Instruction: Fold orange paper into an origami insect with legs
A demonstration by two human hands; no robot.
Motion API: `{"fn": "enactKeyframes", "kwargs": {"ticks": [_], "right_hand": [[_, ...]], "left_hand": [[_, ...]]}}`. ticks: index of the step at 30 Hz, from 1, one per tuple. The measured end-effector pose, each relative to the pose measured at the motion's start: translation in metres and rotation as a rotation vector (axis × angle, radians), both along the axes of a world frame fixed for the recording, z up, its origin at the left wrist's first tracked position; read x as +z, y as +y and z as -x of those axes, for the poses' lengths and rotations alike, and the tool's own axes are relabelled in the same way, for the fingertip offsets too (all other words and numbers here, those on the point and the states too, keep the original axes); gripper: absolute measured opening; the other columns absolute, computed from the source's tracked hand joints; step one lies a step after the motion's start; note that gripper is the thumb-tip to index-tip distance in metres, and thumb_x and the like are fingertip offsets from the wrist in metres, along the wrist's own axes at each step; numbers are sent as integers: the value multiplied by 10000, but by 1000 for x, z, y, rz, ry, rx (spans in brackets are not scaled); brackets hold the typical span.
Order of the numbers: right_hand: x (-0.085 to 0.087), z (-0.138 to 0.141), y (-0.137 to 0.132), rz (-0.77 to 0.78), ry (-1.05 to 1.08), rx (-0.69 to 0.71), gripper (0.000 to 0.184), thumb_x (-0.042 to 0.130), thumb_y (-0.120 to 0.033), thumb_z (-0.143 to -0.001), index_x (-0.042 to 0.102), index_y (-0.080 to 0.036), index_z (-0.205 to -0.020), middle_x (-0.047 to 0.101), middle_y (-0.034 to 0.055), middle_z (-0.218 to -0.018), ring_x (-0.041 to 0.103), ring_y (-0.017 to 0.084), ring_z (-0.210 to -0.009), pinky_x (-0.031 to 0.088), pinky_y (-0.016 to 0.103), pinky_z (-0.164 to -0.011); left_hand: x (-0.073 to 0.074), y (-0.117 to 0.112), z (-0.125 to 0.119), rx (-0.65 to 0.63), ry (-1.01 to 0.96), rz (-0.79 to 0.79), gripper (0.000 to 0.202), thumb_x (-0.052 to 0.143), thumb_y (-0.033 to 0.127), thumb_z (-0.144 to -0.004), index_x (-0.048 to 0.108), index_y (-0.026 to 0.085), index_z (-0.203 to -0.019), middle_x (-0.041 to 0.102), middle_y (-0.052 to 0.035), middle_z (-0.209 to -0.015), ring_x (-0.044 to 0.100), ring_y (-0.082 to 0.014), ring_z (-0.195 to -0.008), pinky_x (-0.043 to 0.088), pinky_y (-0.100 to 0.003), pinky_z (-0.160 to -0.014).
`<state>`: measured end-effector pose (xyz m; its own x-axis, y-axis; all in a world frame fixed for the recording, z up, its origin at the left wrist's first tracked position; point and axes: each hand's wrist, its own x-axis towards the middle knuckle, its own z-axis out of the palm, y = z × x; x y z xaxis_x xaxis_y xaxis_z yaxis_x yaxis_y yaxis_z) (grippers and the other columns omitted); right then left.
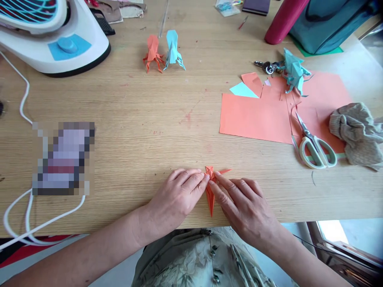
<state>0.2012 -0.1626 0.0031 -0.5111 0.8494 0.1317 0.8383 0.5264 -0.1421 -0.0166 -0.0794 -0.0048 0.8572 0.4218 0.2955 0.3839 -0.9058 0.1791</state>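
Right now, the left hand [181, 193] is pinching the left side of a folded orange paper piece [211, 199], its grip clamped between thumb and fingertips. The right hand [248, 205] is working opposite, its grip closed on the right side of the same piece. The piece is lying near the front edge of the worktop [134, 131], its long point facing the person and a thin strip sticking out past the right fingertips. Farther back, an orange paper figure [153, 48] and a light-blue paper figure [172, 44] are standing side by side. To the right, scissors [313, 140] are lying partly over orange sheets [254, 117], beside a grey cloth [357, 133]. Behind those, a larger blue paper figure [295, 72] is resting beside some keys [268, 67].
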Motion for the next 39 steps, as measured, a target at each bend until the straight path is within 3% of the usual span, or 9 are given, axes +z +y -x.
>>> {"fn": "enactKeyframes", "kwargs": {"ticks": [4,12,17,25,30,35,39], "right_hand": [[-3,4,-4,-38,-45,-5,507,449,-109,-968,495,-54,-1470,533,251,-1491,556,325,-1046,430,457,-852],[-5,12,-2,-113,0,-78,401,435,-121,-975,639,-71,-1317,634,227,-1390,577,291,-1006,436,451,-896],[-1,15,-4,-105,-24,-88,460,425,-95,-969,564,-56,-1406,620,228,-1414,589,297,-1083,436,476,-972],[-4,16,-8,-99,-2,-80,481,420,-110,-981,522,-11,-1441,588,231,-1456,574,315,-1176,404,498,-1043],[-6,14,-11,-13,35,-124,516,461,-123,-970,505,-90,-1483,509,185,-1546,570,306,-1191,388,514,-1063],[-9,11,-14,9,69,-116,588,475,-97,-955,412,-81,-1539,458,164,-1589,492,304,-1336,351,515,-1124],[-12,11,-15,-21,90,-118,544,457,-96,-965,451,-77,-1509,486,172,-1567,507,302,-1313,348,514,-1124]], "left_hand": [[-1,2,2,15,-39,46,335,411,118,-1054,618,63,-1311,719,-118,-1199,620,-262,-1187,481,-410,-973],[0,1,2,21,-34,-48,329,395,104,-1059,635,70,-1282,731,-119,-1195,625,-250,-1178,441,-415,-965],[3,2,3,7,22,-47,319,403,121,-1062,639,85,-1275,727,-117,-1197,615,-241,-1158,429,-420,-971],[1,7,6,17,-50,135,332,473,103,-1026,615,119,-1326,720,-92,-1146,621,-235,-1107,435,-403,-937],[0,4,6,9,-19,50,352,453,91,-1028,601,109,-1347,718,-111,-1171,613,-240,-1137,441,-414,-954],[1,-1,9,-7,85,-20,393,481,119,-1016,570,107,-1398,676,-136,-1303,559,-268,-1229,418,-470,-1033],[3,-4,9,7,149,-48,419,415,105,-1024,560,98,-1417,663,-134,-1341,537,-278,-1259,376,-489,-1081]]}}
